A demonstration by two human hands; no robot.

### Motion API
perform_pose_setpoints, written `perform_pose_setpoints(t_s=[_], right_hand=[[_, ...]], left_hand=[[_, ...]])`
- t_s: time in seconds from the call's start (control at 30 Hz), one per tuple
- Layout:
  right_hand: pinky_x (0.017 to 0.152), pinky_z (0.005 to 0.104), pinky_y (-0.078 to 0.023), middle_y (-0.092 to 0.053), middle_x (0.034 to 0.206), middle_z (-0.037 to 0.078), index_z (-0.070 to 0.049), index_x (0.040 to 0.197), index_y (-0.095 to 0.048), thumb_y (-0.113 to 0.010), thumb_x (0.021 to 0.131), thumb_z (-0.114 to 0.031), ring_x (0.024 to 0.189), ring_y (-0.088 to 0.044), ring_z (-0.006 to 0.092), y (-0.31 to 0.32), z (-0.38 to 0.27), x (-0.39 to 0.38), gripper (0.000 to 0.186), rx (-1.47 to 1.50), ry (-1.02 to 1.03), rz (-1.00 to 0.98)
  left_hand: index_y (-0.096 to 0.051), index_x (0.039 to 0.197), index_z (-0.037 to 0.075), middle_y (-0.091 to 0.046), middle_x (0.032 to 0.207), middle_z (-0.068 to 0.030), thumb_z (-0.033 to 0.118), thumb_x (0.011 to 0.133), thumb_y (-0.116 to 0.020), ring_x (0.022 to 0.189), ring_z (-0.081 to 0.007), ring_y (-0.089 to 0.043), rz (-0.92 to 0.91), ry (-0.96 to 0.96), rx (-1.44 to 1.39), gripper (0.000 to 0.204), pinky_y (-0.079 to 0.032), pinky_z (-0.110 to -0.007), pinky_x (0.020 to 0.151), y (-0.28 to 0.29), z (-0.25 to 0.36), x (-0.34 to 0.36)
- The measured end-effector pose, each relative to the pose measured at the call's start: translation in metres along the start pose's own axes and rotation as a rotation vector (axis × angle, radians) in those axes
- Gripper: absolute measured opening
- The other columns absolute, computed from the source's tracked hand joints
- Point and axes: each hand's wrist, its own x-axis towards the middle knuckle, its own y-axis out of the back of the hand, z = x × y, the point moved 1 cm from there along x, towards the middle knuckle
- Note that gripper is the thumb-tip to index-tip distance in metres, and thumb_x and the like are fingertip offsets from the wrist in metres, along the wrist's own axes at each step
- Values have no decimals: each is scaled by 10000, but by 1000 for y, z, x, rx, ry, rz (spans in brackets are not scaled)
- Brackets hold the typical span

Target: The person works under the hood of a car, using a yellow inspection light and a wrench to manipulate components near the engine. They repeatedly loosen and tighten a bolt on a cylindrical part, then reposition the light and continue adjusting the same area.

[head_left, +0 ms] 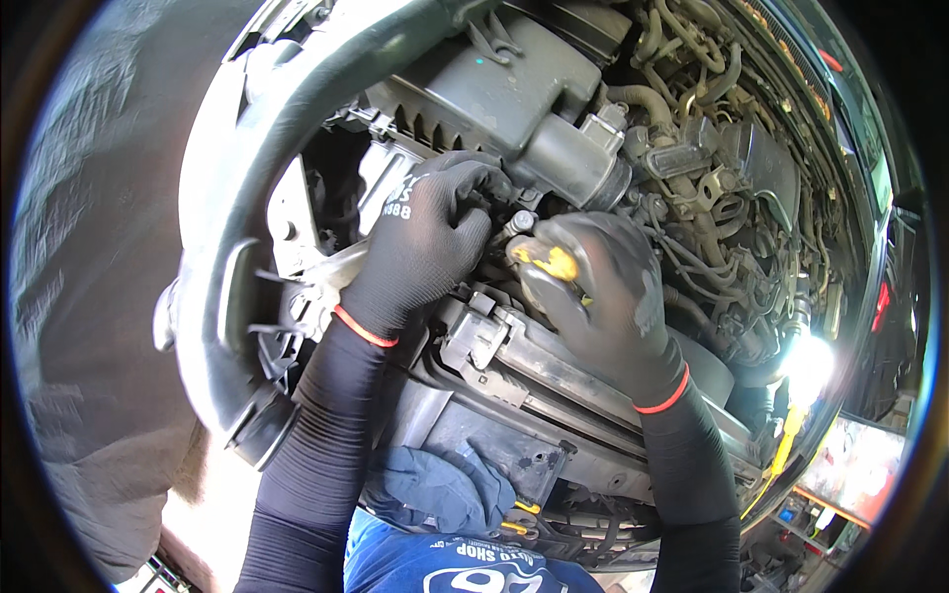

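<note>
Both of my hands wear black knit gloves with red cuffs and reach into a car's engine bay. My left hand is curled, with thumb and fingers bent together beside the black air filter box; what lies between its fingertips is hidden. Closed and slightly blurred, my right hand grips something with a bright yellow patch, whose kind I cannot make out. A small round metal fitting shows between the two hands, just below the black intake duct.
A thick black curved tube arches along the left. The radiator's top edge runs below my hands. A blue-grey cloth lies at the front edge. Hoses and wiring crowd the right, near a glowing work lamp.
</note>
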Motion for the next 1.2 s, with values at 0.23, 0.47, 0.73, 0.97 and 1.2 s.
perform_pose_setpoints(t_s=[0.23, 0.47, 0.73, 0.97, 1.2], right_hand=[[1026, 509, -497, -694, 1190, 174, -25, 1256, -639, -831, 877, -198, 1094, -664, 372, -4, -15, -29, 459, -71, -9, 152], [977, 501, -541, -706, 1245, 213, 2, 1286, -597, -814, 879, -51, 1108, -692, 411, -6, -52, -82, 464, -140, -150, 321], [1065, 555, -514, -706, 1257, 180, -30, 1271, -588, -826, 888, -69, 1176, -693, 394, -7, -70, -126, 453, -116, -97, 374], [969, 396, -575, -732, 1239, 198, 31, 1255, -624, -752, 965, -22, 1134, -723, 257, -7, -53, -97, 322, 598, -538, 469], [931, 392, -598, -726, 1222, 208, 20, 1289, -625, -743, 950, -3, 1093, -740, 290, 26, -75, -86, 360, 531, -265, 366]], left_hand=[[-645, 1304, -29, -680, 1187, -133, 50, 1008, -662, 1133, -195, -651, 348, 105, 94, 307, -515, -335, 1004, 0, 48, -64], [-673, 1237, -55, -704, 944, -42, 255, 1078, -650, 704, -83, -634, -34, 738, -860, 349, -523, -231, 650, -6, 83, -89], [-530, 1407, 24, -712, 1037, -117, 226, 1034, -720, 855, -218, -738, 41, 1033, -1246, 464, -626, -325, 763, -38, 87, -98], [-561, 1304, -9, -728, 987, -74, 169, 1000, -768, 792, -148, -737, -105, 918, -1184, 409, -619, -286, 684, -51, 90, -82], [-605, 1165, 27, -659, 1089, -135, 420, 1123, -541, 1002, -248, -689, 175, 839, -1585, 400, -597, -415, 886, -46, 95, -81]])
